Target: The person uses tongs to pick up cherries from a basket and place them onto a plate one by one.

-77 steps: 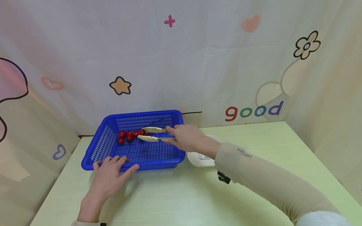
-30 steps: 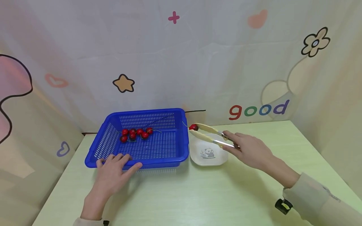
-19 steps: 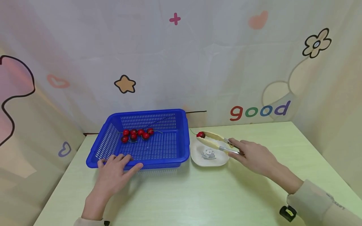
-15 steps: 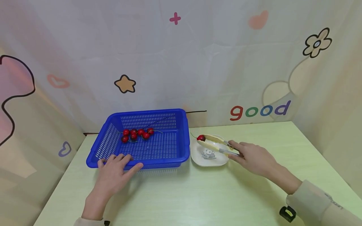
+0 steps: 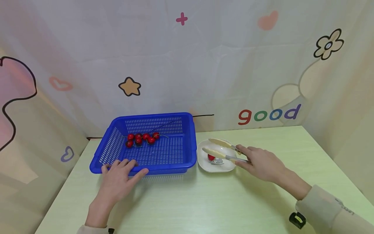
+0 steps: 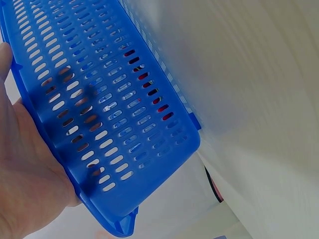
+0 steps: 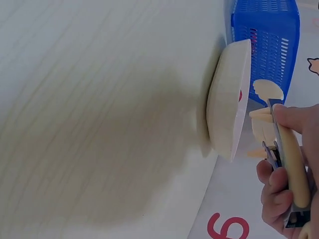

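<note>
My left hand [image 5: 116,182] grips the front rim of a blue plastic basket [image 5: 172,169], fingers hooked over it. In the left wrist view the fingers show through the slots of the basket wall [image 6: 119,119]. Several red cherries [image 5: 145,136] with stems lie together at the basket's left and middle. In my right hand [image 5: 264,163] are kitchen tongs [image 5: 214,153] with cream scalloped tips. Their tips stand apart above a small white dish [image 5: 217,170] with a panda print. One cherry [image 5: 211,157] sits in the dish, partly hidden under the lower tip.
A pale green table [image 5: 187,201] carries the basket and the dish side by side, the dish at the basket's right. Close behind them hangs a printed curtain [image 5: 163,65], with more curtain at both sides.
The right hand has carried a cherry in the tongs from the basket to the dish. The tongs' tips have parted and the cherry has dropped into it. The left hand keeps its hold.
</note>
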Demonstrator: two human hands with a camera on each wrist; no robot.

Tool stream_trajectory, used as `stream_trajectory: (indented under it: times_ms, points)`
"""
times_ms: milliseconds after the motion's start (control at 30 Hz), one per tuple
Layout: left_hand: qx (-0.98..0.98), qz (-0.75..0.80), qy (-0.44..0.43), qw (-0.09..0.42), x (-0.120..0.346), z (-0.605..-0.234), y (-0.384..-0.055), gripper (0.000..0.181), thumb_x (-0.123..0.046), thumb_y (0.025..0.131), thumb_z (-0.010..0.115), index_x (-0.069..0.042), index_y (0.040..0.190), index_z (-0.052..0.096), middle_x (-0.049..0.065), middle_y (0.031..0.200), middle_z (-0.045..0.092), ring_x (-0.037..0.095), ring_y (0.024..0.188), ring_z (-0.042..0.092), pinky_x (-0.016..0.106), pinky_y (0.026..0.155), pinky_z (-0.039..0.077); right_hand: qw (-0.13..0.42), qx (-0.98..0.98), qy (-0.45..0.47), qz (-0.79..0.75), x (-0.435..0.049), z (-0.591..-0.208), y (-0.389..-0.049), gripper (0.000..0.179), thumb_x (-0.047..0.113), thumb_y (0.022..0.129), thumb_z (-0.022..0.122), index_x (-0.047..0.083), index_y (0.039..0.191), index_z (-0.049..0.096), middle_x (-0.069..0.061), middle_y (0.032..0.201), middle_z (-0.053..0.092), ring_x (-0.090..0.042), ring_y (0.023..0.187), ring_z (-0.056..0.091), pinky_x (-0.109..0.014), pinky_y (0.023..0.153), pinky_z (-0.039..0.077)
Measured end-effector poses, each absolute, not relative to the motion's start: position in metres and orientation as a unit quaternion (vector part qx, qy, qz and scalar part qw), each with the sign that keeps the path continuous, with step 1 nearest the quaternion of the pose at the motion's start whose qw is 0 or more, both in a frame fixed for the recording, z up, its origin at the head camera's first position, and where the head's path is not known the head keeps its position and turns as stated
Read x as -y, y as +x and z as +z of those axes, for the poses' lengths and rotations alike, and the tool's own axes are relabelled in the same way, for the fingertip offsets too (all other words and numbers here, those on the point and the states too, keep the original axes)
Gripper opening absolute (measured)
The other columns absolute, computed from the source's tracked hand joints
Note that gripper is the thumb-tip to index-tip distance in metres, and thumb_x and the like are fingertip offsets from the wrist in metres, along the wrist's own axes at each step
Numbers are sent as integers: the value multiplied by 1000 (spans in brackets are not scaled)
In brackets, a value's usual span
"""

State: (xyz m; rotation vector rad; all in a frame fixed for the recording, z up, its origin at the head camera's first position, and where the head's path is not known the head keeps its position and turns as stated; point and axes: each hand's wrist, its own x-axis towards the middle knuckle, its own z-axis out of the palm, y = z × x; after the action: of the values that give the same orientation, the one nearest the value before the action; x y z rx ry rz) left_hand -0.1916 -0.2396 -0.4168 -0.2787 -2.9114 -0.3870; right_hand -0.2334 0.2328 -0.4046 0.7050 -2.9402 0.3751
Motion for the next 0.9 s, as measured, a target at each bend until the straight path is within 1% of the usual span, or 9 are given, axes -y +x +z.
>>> stream_trajectory:
  times_ms: [267,400,567,667,833,900]
  points:
    - [982,-129,-98,99,239,-417,-192,67,-70,97,50,-12,124,70,10,113,66,40,111,53,78,95,22,51,962,219,155,-230,-392,-240,60,40,98,67,3,143,54,4,75,52,-12,61,47,-30,52,39]
    - [982,-127,-99,102,239,-418,-193,67,-70,97,51,-12,124,70,10,113,66,40,110,53,77,94,23,57,961,216,160,-225,-380,-245,57,35,96,67,5,142,54,2,76,52,-14,62,47,-31,52,39]
    - [981,-127,-100,105,239,-417,-193,65,-70,97,51,-12,122,71,9,111,66,39,109,53,77,93,24,77,957,232,155,-215,-366,-251,53,35,95,66,8,139,56,2,77,53,-14,62,48,-31,52,39]
    - [981,-128,-100,106,239,-417,-192,65,-70,97,51,-13,122,71,8,110,66,39,108,53,76,93,24,77,956,240,148,-207,-359,-257,52,35,94,66,10,138,55,2,78,54,-15,62,48,-31,51,40]
    - [981,-129,-98,103,239,-416,-192,65,-69,97,51,-12,122,71,9,111,66,39,109,53,76,93,24,73,959,246,122,-189,-348,-266,55,37,93,66,12,141,55,-1,83,59,-15,62,51,-30,50,42]
    - [981,-130,-98,102,240,-416,-191,65,-69,97,51,-12,122,71,9,111,66,39,109,53,76,93,23,72,960,248,107,-180,-343,-269,56,37,92,66,13,142,55,-3,88,63,-16,63,54,-29,49,44]
